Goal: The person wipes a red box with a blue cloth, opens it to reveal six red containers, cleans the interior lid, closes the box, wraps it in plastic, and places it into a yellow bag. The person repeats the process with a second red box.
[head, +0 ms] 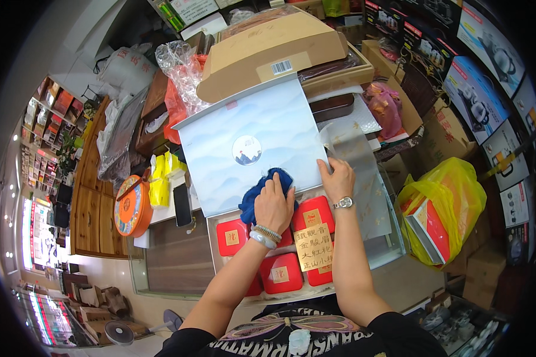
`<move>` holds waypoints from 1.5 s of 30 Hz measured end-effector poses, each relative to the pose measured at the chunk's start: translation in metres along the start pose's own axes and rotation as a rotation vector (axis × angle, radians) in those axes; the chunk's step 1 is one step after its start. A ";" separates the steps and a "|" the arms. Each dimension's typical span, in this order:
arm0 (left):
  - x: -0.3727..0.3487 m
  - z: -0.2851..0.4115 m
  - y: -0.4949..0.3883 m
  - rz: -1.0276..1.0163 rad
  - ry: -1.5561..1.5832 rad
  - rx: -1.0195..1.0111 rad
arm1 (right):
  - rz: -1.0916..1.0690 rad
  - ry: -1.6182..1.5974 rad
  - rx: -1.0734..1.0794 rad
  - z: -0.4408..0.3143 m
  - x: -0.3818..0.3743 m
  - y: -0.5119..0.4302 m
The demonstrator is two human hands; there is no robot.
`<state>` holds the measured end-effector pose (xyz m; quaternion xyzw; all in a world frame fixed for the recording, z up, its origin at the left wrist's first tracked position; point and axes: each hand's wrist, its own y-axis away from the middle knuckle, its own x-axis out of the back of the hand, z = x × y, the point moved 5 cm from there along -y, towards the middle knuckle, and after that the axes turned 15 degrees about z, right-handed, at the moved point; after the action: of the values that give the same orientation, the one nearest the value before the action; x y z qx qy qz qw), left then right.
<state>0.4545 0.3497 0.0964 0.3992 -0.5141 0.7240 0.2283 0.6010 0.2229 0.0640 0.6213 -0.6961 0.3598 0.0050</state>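
Note:
My left hand (274, 206), with bracelets at the wrist, presses a crumpled dark blue cloth (253, 198) onto the inside of a gift box lid (214, 167). Pale blue waves and a round mountain emblem (246, 150) decorate this raised panel. At the lid's right edge, my right hand (338, 178) grips the side, thumb on top; a metal wristwatch (344, 202) is on that wrist. Below the lid, the box tray (211, 238) holds several red square tins (281, 273) with gold labels. A gold card (312, 245) bearing writing lies across some tins. My forearms partly cover the tray.
Under the box is a glass counter (174, 272). Behind the lid stands an open cardboard carton (268, 49). To the left are a phone (182, 205), yellow packets (160, 192) and a round orange box (131, 209). A yellow plastic bag (464, 201) sits at the right.

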 end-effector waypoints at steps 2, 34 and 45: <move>-0.001 0.003 -0.004 0.008 0.004 -0.002 | 0.018 -0.002 0.005 0.001 0.000 0.000; 0.005 0.010 -0.003 -0.060 0.081 0.087 | 0.042 -0.039 0.004 0.002 -0.001 0.001; 0.013 -0.017 -0.020 0.000 -0.053 0.215 | 0.020 -0.047 -0.026 0.001 0.000 0.001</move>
<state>0.4559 0.3722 0.1153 0.4404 -0.4393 0.7642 0.1704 0.6005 0.2224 0.0627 0.6224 -0.7069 0.3360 -0.0070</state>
